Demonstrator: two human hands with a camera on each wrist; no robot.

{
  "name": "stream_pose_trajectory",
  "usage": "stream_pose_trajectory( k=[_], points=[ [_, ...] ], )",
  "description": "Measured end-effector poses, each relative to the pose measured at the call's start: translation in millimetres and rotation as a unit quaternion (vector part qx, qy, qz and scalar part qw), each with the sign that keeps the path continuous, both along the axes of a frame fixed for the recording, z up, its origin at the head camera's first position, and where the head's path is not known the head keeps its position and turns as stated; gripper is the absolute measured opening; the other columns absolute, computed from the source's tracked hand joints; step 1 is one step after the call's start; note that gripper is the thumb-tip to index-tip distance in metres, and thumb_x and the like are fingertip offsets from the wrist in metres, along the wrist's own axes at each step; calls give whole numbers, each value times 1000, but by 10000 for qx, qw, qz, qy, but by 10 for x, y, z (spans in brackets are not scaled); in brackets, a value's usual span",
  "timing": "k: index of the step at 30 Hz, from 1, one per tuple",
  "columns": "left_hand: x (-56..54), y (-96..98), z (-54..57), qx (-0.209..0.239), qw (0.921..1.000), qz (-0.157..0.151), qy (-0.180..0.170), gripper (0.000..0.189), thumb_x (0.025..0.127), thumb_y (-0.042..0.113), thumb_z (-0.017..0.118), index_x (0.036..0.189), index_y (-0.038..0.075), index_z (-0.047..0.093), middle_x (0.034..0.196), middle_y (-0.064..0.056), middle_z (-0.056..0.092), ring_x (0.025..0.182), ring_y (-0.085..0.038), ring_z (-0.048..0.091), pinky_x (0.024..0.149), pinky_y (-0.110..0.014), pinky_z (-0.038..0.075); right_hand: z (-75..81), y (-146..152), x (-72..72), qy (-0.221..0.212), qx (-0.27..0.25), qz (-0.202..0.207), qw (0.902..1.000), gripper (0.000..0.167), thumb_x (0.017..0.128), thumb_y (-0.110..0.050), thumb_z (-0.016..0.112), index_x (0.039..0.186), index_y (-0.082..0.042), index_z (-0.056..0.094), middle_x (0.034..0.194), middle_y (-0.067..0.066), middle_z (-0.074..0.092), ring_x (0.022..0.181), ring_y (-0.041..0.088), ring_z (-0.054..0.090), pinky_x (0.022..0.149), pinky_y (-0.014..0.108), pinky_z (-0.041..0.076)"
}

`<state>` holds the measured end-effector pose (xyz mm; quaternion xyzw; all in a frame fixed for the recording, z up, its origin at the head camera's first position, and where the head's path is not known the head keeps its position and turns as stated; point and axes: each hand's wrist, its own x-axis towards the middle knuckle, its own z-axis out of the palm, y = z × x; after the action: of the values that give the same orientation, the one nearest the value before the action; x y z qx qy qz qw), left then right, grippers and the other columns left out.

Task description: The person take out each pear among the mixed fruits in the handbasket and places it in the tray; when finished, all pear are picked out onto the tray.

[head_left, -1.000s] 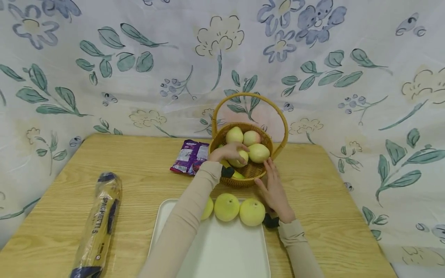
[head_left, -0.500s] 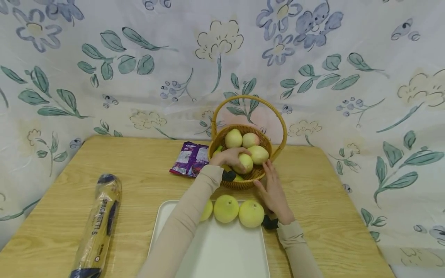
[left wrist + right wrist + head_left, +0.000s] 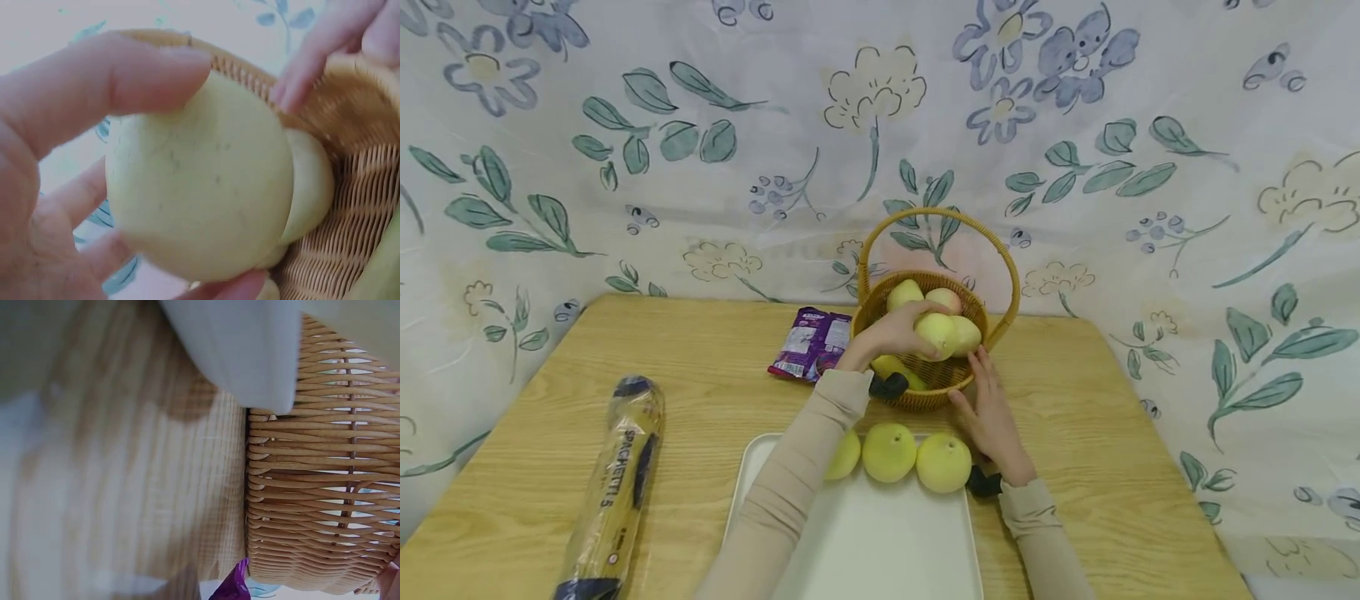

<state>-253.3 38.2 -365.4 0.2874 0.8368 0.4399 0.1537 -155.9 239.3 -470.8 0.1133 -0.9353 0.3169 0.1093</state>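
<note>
My left hand grips a pale yellow-green round fruit over the wicker basket. In the left wrist view, thumb and fingers curl round the fruit, whose skin has small dark specks. My right hand touches the basket's right front side with its fingers straight. Inside the basket lie a pale yellow oval fruit, a pale pear-like fruit, a pinkish fruit and a yellow-green fruit, partly hidden by the left wrist.
Along the far edge of a white tray sit yellow round fruits, one partly behind the left sleeve. Purple packets lie left of the basket. A spaghetti pack lies at the left. The basket's tall handle arches above it.
My left hand has closed round the fruit and lifted it up and slightly right, uncovering more of the basket's bottom. The right hand stays at the basket's side.
</note>
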Motion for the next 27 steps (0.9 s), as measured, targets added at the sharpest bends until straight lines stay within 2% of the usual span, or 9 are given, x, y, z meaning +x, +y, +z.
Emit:
stream_pose_trajectory(
  k=[4, 8, 12, 17, 19, 22, 25, 27],
  points=[
    [70, -45, -3, 238, 9991, 332, -149, 69, 78, 12, 77, 140, 20, 49, 141, -7, 49, 108, -26, 56, 87, -36, 51, 17, 1, -3, -1, 26, 13, 10000, 71, 101, -31, 50, 154, -1, 14, 162, 20, 5, 148, 44, 9, 115, 63, 20],
    [128, -110, -30, 526, 9945, 681, -602, 69, 79, 15, 76, 141, 23, 48, 146, -7, 41, 112, -28, 54, 87, -38, 51, 24, 1, 2, -9, 26, 10, 10000, 71, 101, -30, 50, 154, -1, 14, 162, 20, 5, 148, 43, 9, 115, 62, 20],
    [180, -187, -60, 753, 9918, 705, -748, 66, 81, 18, 76, 140, 22, 47, 147, -8, 37, 115, -27, 52, 86, -36, 50, 25, 1, 11, -29, 13, 3, 10000, 71, 101, -30, 50, 154, -1, 14, 162, 20, 4, 148, 43, 8, 115, 62, 19],
    [290, -257, -39, 738, 9947, 586, -410, 59, 84, 23, 74, 138, 18, 51, 137, -8, 50, 99, -24, 57, 73, -30, 51, 7, -13, 8, -40, -24, 3, 10000, 70, 101, -30, 49, 154, -2, 14, 163, 19, 4, 148, 43, 8, 114, 64, 19],
    [356, -280, -30, 671, 9952, 656, -269, 57, 85, 26, 74, 137, 20, 52, 138, -8, 50, 99, -24, 58, 75, -31, 52, 3, -20, 7, -50, -40, 9, 10000, 70, 101, -31, 49, 154, -3, 14, 163, 19, 4, 148, 44, 8, 114, 64, 19],
    [487, -277, -50, 622, 9933, 973, 12, 54, 86, 32, 73, 135, 24, 52, 140, -10, 49, 111, -27, 56, 85, -39, 51, 8, -14, 14, -75, -77, 31, 9999, 70, 101, -30, 49, 154, -2, 14, 163, 19, 4, 148, 44, 7, 114, 64, 18],
    [622, -251, -88, 605, 9886, 1344, 319, 54, 87, 39, 70, 135, 27, 50, 140, -12, 47, 119, -30, 52, 91, -49, 49, 11, 0, 6, -32, -63, 35, 10000, 69, 101, -30, 49, 154, -2, 14, 163, 20, 4, 148, 44, 8, 114, 64, 18],
    [699, -240, -103, 609, 9847, 1544, 531, 54, 88, 42, 68, 136, 27, 48, 137, -13, 49, 116, -30, 54, 89, -50, 49, 12, 1, 3, 16, -77, 46, 10000, 69, 101, -30, 49, 154, -2, 15, 163, 19, 5, 148, 44, 8, 115, 64, 18]
  ],
)
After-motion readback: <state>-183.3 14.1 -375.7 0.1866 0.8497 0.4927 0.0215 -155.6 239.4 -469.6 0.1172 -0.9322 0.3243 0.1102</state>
